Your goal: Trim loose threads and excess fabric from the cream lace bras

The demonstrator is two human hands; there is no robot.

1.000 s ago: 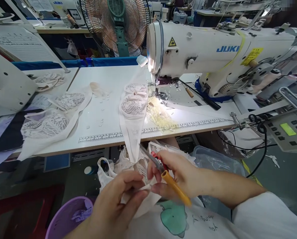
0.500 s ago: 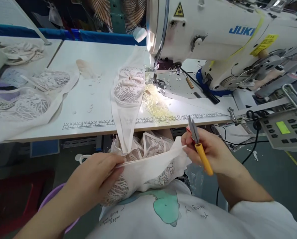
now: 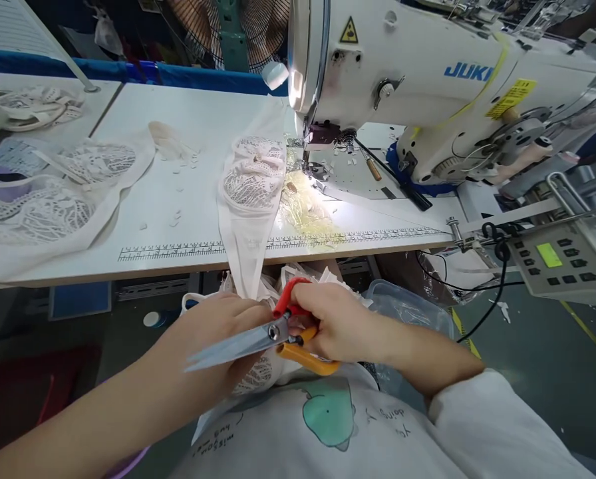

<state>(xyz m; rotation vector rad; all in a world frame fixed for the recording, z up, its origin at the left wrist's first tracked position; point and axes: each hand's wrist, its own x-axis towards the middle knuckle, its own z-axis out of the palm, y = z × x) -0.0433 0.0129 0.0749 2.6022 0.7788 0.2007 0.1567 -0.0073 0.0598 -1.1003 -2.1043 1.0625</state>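
Observation:
My right hand (image 3: 340, 322) is closed around scissors (image 3: 243, 342) with one red and one orange handle. Their blades point left and lie across the front of my left hand (image 3: 218, 329). My left hand is closed on the edge of a white lace bra (image 3: 258, 378) in my lap; its fingertips are partly hidden by the scissors and the fabric. Both hands are close together over this bra, just below the table edge. A strip of white lace bra (image 3: 253, 183) lies on the table, its narrow end hanging over the edge towards my hands.
The JUKI sewing machine (image 3: 402, 73) stands at the back right, with a control panel (image 3: 560, 259) beside it. More lace bras (image 3: 53, 213) lie on the left of the white table (image 3: 178, 193). A screwdriver (image 3: 374, 169) and yellowish scraps (image 3: 310, 209) are near the needle.
My right hand has moved left with the scissors, from the bra's right end to beside my left hand. The blades have swung from pointing up to pointing left.

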